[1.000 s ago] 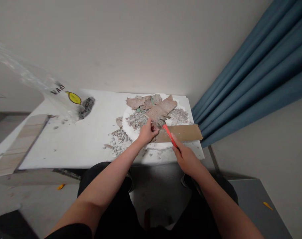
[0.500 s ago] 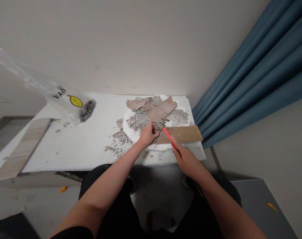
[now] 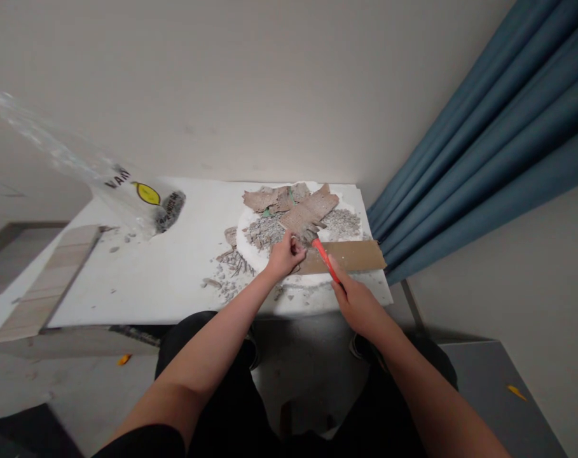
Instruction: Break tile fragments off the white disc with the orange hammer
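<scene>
My right hand is closed round the handle of a red-handled tool. Its grey head, too blurred to tell its kind, meets the grey rubble by my left fingers. My left hand has thumb and forefinger curled into a pinch; what lies between them is too small to make out. Both hands are over the near part of a round white base. Just beyond my fingers lies a rough brown corrugated piece. A flat brown cardboard strip passes under the tool.
Grey gravel lies on the base, with loose bits scattered left of it on the white tabletop. A clear plastic bag holding dark gravel stands left. A striped board lies farther left. Blue curtains hang on the right.
The view has shifted very slightly. The tool's head sits marginally farther right and lower relative to my left fingers; both hands keep nearly the same pose.
</scene>
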A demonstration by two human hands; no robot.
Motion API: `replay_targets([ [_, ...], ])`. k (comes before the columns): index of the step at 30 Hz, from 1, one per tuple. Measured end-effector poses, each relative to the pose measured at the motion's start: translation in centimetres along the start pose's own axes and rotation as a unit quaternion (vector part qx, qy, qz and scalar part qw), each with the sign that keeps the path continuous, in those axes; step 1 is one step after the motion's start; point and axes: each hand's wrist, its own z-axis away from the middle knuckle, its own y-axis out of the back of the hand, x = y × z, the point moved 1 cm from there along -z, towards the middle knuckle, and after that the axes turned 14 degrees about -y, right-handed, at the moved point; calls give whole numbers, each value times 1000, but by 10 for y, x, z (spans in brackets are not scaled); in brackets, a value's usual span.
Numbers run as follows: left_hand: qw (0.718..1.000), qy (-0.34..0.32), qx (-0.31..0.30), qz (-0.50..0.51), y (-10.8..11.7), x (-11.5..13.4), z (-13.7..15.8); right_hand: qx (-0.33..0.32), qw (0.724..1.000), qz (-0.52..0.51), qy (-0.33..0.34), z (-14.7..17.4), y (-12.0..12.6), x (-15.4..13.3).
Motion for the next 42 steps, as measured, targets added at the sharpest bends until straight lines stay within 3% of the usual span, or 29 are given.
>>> replay_targets([
  [14, 1000, -10, -3, 14, -1, 0, 0, 31, 999, -4, 11, 2, 6, 2],
  [19, 1000, -7, -4, 0, -1, 1, 0, -9, 1000, 27, -9, 3, 3, 0],
  [26, 1000, -17, -15, 19, -1, 1, 3, 6, 1000, 17, 3, 6, 1, 1],
  [30, 999, -37, -20, 23, 15, -1, 0, -13, 999, 29, -10, 2, -3, 4],
  [36, 996, -14, 88, 3, 48, -9, -7, -11, 999, 47, -8, -1, -9, 4],
  [42, 998, 9, 66, -23, 61, -7, -1, 5, 999, 36, -17, -1, -12, 3],
])
